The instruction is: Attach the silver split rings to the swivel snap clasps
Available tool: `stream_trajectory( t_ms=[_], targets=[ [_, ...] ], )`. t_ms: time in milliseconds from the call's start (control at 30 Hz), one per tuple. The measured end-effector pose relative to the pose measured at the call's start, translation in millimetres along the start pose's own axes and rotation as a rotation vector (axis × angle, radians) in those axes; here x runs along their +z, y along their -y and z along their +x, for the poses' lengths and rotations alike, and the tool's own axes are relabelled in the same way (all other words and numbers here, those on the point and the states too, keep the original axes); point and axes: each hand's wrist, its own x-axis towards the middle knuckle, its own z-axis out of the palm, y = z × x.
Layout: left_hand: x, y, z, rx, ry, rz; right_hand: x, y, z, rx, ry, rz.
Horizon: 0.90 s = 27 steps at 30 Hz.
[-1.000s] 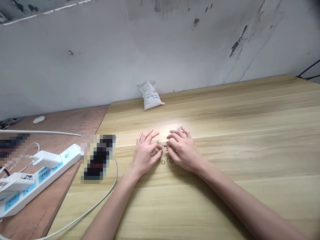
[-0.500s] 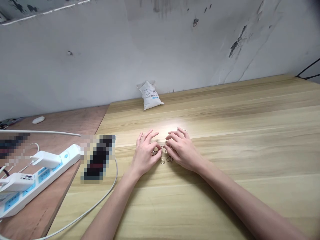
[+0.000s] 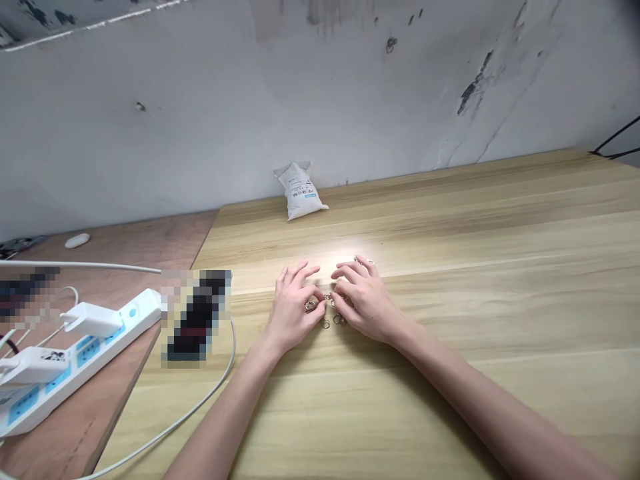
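In the head view, left hand (image 3: 295, 310) with thumb and index together, apparently clamped on a small metal piece (image 3: 327, 297) in the gap between both hands; right hand (image 3: 367, 300) with fingertips just beside that piece, cannot tell whether clamped on it. Probably midway through fine fingertip work on the piece, with a steady left pinch and careful right fingertips called for next. Framed by left thumb and index, some rings (image 3: 310, 306). On the near side of the gap, a loose ring (image 3: 326, 324); just right of it, a ring cluster (image 3: 337, 319), partly under the right hand and easy to scatter. Far off, near the wall, a white packet (image 3: 301, 193); to the left, a cable (image 3: 235, 343) and a power strip (image 3: 145, 310), well out of the way.
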Motion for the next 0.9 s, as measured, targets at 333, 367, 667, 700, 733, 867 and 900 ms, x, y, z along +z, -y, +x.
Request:
stream_trajectory(
  t_ms=[333,367,667,700,733,867,900],
  targets=[
    [-0.1,-1.3,0.0,0.012,-0.006,0.013,-0.2,0.3,0.4,0.006,-0.027,-0.006],
    [-0.2,-1.4,-0.1,0.013,-0.006,0.014,-0.4,0.5,0.6,0.009,-0.031,-0.004],
    [0.8,-1.7,-0.5,0.017,-0.006,0.014,-0.9,1.8,1.4,0.012,-0.037,0.014],
    [0.8,-1.9,-0.4,0.016,-0.006,0.012,-1.1,2.1,1.5,0.01,-0.039,0.017],
    [0.9,-2.1,-0.4,0.014,-0.006,0.011,-1.3,2.6,1.7,0.009,-0.045,0.02],
    [0.8,-2.9,-0.1,0.013,-0.006,0.004,-2.5,4.6,2.6,0.012,-0.06,0.028],
    [0.8,-3.0,-0.1,0.013,-0.006,0.002,-2.6,4.8,2.7,0.014,-0.056,0.03]
  ],
)
